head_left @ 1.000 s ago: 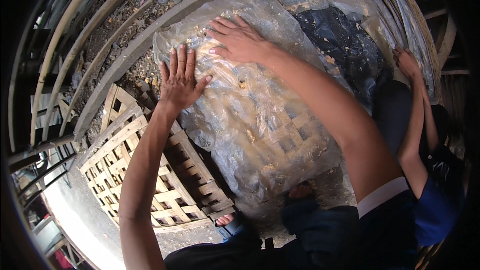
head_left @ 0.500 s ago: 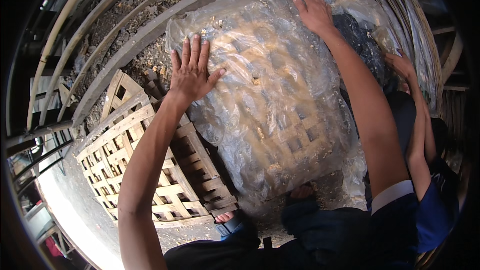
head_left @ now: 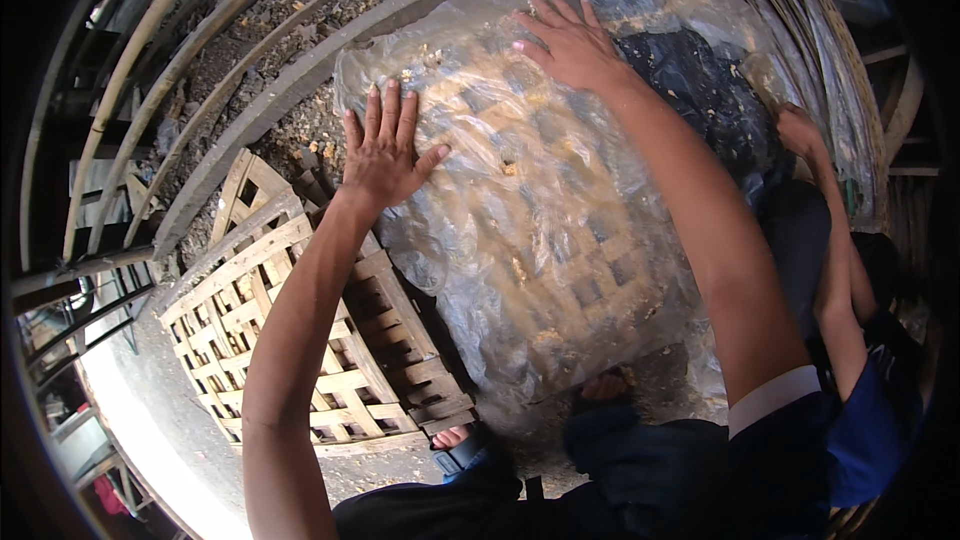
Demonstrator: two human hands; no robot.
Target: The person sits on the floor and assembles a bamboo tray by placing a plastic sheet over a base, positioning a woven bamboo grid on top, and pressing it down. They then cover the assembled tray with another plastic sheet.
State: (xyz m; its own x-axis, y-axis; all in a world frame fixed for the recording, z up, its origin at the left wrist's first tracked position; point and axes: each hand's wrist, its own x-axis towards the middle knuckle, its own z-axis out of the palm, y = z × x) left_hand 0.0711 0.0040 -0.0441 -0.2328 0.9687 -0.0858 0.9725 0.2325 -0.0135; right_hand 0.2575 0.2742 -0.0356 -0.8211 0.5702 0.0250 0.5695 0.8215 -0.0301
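Note:
In front of me lies a large sheet of clear plastic (head_left: 520, 200), wrinkled and dusted with yellowish crumbs. A woven lattice (head_left: 600, 280) shows through it. My left hand (head_left: 385, 155) rests flat near the sheet's left edge, fingers spread. Over the sheet's far part reaches my right hand (head_left: 570, 45), palm down with its fingers apart, and nothing is in it. Right of that hand, dark plastic (head_left: 700, 80) is bunched up. Another person's hand (head_left: 798, 130) is at the right side of this plastic; what its fingers hold is hard to make out.
A woven slatted crate (head_left: 290, 330) stands left of the sheet, beside my left forearm. Curved wooden rails (head_left: 330, 50) run along the upper left, with littered ground behind. Stacked woven panels (head_left: 820, 70) lean at the right. The co-worker's blue sleeve (head_left: 875, 430) is close to my right arm.
My right hand has moved left across the plastic, uncovering more of the dark plastic. My left hand has stayed put. The co-worker's fingers have curled in.

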